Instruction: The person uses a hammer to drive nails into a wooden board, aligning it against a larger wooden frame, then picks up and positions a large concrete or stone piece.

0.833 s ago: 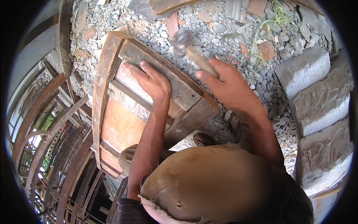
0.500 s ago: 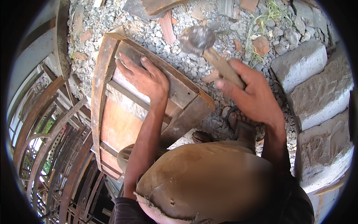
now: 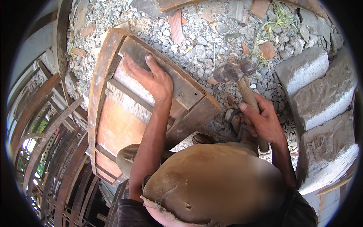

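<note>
A wooden panel frame (image 3: 99,81) with a curved outer edge, crossbars and a plywood inner face stands tilted to the left of centre. Against the inside of its upper rail rests my left hand (image 3: 153,77), fingers spread, thumb pointing up along the wood. My right hand (image 3: 264,117) is wrapped round the wooden handle of a hammer (image 3: 247,90). The dark metal head of the hammer is raised over the gravel, to the right of the frame and apart from it.
Gravel and broken stone (image 3: 196,49) cover the ground, with wood offcuts (image 3: 176,27) and brick pieces (image 3: 267,50). Rough concrete blocks (image 3: 321,94) line the right side. Many curved wooden frames (image 3: 72,178) are stacked at the left. My sandalled foot (image 3: 237,122) is near the hammer.
My right hand has drawn the hammer right and down, away from the frame, and the hammer now points more upright. The frame has shifted slightly left and up in the picture, my left hand still on it.
</note>
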Demonstrator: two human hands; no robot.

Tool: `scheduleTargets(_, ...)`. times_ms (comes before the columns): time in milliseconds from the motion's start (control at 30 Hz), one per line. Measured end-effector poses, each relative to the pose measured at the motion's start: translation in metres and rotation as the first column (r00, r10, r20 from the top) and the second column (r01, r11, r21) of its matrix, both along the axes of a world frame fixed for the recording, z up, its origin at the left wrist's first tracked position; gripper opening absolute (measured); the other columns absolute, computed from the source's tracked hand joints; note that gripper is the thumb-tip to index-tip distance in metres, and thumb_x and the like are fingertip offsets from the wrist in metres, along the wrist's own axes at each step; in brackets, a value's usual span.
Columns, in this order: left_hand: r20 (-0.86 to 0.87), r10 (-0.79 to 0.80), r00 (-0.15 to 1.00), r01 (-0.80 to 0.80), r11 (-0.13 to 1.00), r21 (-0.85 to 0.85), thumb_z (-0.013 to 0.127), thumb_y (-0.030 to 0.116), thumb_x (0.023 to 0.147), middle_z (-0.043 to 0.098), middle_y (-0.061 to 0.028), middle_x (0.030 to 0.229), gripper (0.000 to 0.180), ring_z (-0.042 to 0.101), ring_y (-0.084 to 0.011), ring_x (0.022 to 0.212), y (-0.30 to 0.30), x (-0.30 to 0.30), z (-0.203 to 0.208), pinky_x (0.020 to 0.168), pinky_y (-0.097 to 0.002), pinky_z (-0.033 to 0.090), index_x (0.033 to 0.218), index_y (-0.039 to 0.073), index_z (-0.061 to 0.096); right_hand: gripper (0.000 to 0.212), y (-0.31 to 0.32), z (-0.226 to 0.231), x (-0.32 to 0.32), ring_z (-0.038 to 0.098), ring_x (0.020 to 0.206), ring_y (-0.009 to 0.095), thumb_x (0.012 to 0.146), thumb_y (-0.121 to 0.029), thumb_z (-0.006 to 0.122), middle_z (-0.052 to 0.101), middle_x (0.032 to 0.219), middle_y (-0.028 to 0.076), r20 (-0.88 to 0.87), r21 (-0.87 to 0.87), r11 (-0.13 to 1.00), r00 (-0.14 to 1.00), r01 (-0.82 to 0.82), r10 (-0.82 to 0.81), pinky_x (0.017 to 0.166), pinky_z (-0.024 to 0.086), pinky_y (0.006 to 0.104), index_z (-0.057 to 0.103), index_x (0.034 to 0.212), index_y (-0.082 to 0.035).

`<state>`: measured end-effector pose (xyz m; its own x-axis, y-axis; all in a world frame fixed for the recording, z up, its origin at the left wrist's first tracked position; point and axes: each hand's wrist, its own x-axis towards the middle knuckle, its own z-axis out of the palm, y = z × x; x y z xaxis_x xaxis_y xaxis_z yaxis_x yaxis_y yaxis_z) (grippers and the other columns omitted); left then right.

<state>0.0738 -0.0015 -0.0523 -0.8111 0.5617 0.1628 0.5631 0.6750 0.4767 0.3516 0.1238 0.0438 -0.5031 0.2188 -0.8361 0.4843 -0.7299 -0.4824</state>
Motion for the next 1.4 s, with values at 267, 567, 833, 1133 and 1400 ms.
scheduleTargets(267, 0.050, 0.027, 0.998, -0.030, 0.998, 0.056, 0.055, 0.017, 0.105, 0.020, -0.0339, 0.159, 0.064, 0.024, -0.0473, 0.148, 0.003, 0.001, 0.003, 0.123, -0.0526, 0.021, 0.157, -0.006, 0.025, 0.031, -0.001, -0.004, -0.012, 0.040, 0.047, 0.004, 0.102, -0.024, 0.065, 0.043, 0.064, -0.006, 0.000, -0.268, 0.963, 1.000, 0.010, -0.010, 0.040, 0.032, 0.0255, 0.057, 0.125, -0.005)
scheduleTargets(567, 0.065, 0.056, 0.996, -0.060, 0.996, 0.071, 0.056, 0.016, 0.104, 0.021, -0.0334, 0.160, 0.064, 0.022, -0.0467, 0.150, 0.002, 0.002, 0.002, 0.124, -0.0520, 0.020, 0.157, -0.006, 0.026, 0.023, -0.007, -0.006, -0.008, 0.040, 0.045, 0.006, 0.103, -0.029, 0.064, 0.043, 0.064, -0.005, 0.077, -0.408, 0.912, 0.997, 0.045, -0.015, 0.038, 0.032, 0.0263, 0.054, 0.111, -0.010)
scheduleTargets(833, 0.106, 0.059, 0.993, -0.070, 0.993, 0.099, 0.056, 0.016, 0.105, 0.018, -0.0334, 0.160, 0.065, 0.020, -0.0459, 0.151, 0.006, 0.005, 0.006, 0.124, -0.0520, 0.020, 0.157, -0.006, 0.026, 0.023, -0.013, -0.009, -0.009, 0.039, 0.043, 0.006, 0.104, -0.030, 0.063, 0.043, 0.063, -0.004, 0.089, -0.401, 0.914, 0.996, 0.054, -0.020, 0.037, 0.033, 0.0263, 0.051, 0.109, -0.012)
scheduleTargets(1133, 0.125, 0.063, 0.990, -0.071, 0.996, 0.061, 0.054, 0.017, 0.106, 0.015, -0.0332, 0.161, 0.065, 0.018, -0.0456, 0.152, 0.006, 0.005, 0.010, 0.124, -0.0515, 0.022, 0.158, -0.005, 0.023, 0.023, -0.010, -0.004, -0.012, 0.039, 0.045, 0.007, 0.104, -0.030, 0.063, 0.042, 0.065, -0.004, 0.083, -0.389, 0.920, 0.996, 0.042, -0.011, 0.039, 0.034, 0.0279, 0.051, 0.107, -0.010)
scheduleTargets(1400, 0.115, 0.070, 0.991, -0.079, 0.994, 0.077, 0.055, 0.018, 0.105, 0.016, -0.0325, 0.162, 0.066, 0.018, -0.0449, 0.152, 0.002, 0.003, 0.004, 0.124, -0.0514, 0.021, 0.159, -0.005, 0.023, 0.021, 0.003, -0.011, -0.006, 0.041, 0.045, 0.007, 0.103, -0.028, 0.063, 0.043, 0.065, -0.004, 0.113, -0.283, 0.953, 0.990, 0.108, -0.079, 0.038, 0.034, 0.0280, 0.052, 0.105, -0.010)
